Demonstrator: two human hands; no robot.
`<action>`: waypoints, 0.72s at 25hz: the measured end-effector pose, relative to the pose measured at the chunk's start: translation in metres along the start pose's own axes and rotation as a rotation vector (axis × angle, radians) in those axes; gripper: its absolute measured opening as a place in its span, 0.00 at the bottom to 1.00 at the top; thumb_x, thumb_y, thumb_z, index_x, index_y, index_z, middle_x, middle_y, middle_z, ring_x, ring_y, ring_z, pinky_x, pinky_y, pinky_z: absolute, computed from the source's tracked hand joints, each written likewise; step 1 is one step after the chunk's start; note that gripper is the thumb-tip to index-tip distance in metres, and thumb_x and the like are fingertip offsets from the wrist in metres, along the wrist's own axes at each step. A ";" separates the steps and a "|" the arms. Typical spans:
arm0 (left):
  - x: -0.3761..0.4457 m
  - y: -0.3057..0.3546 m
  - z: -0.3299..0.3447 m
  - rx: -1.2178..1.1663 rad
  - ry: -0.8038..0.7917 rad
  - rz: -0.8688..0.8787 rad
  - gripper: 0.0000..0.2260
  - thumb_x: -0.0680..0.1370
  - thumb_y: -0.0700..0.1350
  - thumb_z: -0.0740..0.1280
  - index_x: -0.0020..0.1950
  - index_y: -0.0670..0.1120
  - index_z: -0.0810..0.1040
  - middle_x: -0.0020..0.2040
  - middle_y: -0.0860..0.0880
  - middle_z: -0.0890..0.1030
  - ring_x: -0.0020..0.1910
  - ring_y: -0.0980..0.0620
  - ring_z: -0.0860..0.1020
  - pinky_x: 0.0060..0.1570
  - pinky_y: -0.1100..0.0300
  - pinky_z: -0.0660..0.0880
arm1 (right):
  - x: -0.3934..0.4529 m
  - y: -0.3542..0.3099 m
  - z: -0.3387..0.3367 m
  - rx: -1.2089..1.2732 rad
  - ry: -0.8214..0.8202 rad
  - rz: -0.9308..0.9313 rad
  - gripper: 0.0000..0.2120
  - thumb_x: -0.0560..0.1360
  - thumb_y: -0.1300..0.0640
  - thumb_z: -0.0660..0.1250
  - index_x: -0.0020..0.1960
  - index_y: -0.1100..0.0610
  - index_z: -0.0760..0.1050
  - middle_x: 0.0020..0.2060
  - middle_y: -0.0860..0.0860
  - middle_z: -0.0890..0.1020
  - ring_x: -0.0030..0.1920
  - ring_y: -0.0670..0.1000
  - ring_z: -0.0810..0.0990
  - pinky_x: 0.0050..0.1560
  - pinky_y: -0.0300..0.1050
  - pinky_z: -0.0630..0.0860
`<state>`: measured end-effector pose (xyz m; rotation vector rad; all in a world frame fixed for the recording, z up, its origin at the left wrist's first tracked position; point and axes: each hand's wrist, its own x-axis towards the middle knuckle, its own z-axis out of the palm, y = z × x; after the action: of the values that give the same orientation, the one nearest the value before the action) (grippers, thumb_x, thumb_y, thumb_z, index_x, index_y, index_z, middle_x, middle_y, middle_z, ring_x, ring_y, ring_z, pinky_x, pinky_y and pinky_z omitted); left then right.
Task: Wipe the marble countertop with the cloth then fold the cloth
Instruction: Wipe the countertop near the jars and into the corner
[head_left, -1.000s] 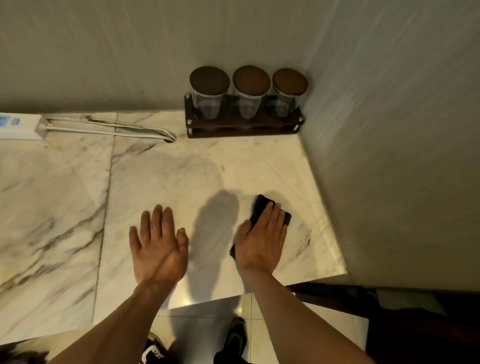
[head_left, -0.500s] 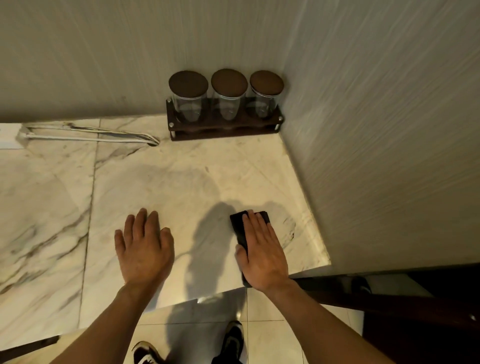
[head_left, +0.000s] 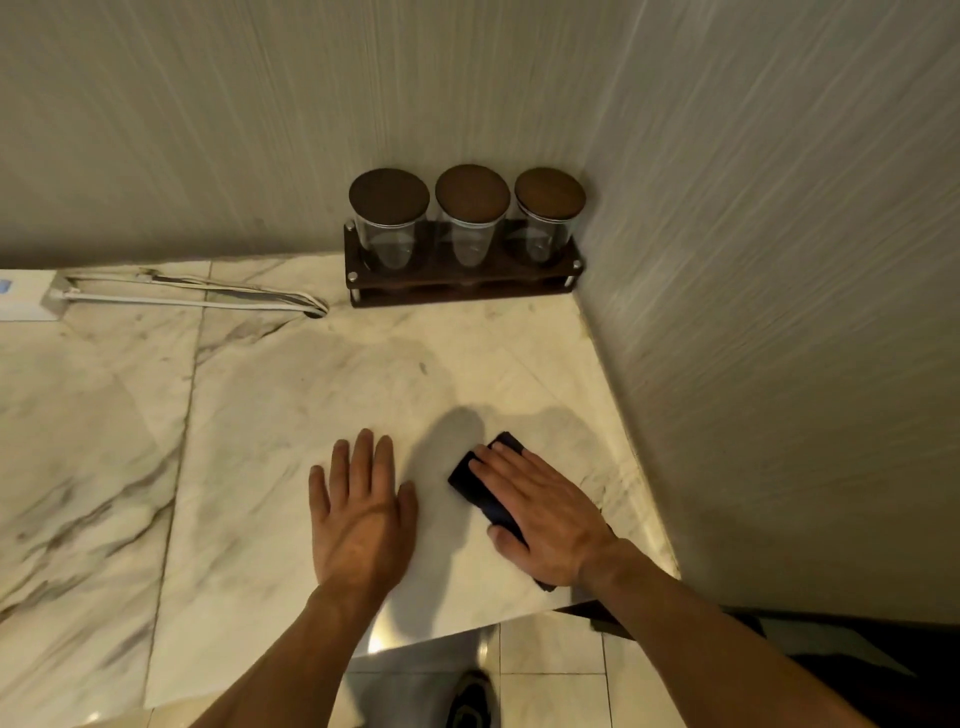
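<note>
The white marble countertop (head_left: 270, 415) with grey veins fills the lower left and centre. A small dark cloth (head_left: 475, 480), folded into a narrow pad, lies on it near the front right corner. My right hand (head_left: 540, 514) presses flat on the cloth, fingers pointing up and left, covering most of it; one end shows beyond the fingertips and a corner shows by the wrist. My left hand (head_left: 361, 512) rests flat on the bare marble just left of the cloth, fingers spread, holding nothing.
Three glass jars with round wooden lids sit in a dark wooden rack (head_left: 462, 283) in the back corner. A white power strip (head_left: 28, 304) and its cables (head_left: 208, 299) lie along the back wall. The textured wall (head_left: 779, 364) bounds the right side. Floor tiles and shoes show below the front edge.
My right hand has swung the cloth so the fingers now point up-left instead of up-right, sliding it slightly left. My left hand has stayed flat on the marble.
</note>
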<state>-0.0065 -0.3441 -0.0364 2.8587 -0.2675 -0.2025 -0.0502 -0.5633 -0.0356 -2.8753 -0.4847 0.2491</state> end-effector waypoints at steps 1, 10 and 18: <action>0.001 -0.001 0.001 0.017 -0.014 -0.010 0.29 0.79 0.58 0.39 0.78 0.48 0.49 0.80 0.47 0.48 0.77 0.46 0.41 0.74 0.45 0.38 | 0.003 0.004 -0.001 -0.001 -0.007 -0.011 0.33 0.77 0.44 0.55 0.78 0.52 0.48 0.78 0.48 0.49 0.77 0.45 0.43 0.76 0.44 0.42; 0.001 0.001 0.002 0.067 -0.037 -0.026 0.29 0.78 0.59 0.37 0.78 0.49 0.46 0.80 0.48 0.46 0.77 0.47 0.39 0.74 0.45 0.38 | 0.039 0.036 -0.012 0.024 0.000 -0.037 0.33 0.77 0.46 0.55 0.78 0.53 0.50 0.78 0.48 0.50 0.77 0.45 0.45 0.76 0.43 0.43; 0.003 0.005 -0.001 0.116 -0.052 -0.032 0.27 0.79 0.56 0.49 0.75 0.44 0.61 0.77 0.43 0.61 0.76 0.42 0.56 0.72 0.39 0.55 | 0.089 0.067 -0.024 -0.016 0.044 0.008 0.34 0.76 0.43 0.54 0.78 0.53 0.48 0.78 0.50 0.53 0.77 0.47 0.48 0.74 0.43 0.43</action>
<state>-0.0040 -0.3493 -0.0343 2.9777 -0.2512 -0.2759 0.0578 -0.5996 -0.0397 -2.8916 -0.4698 0.1842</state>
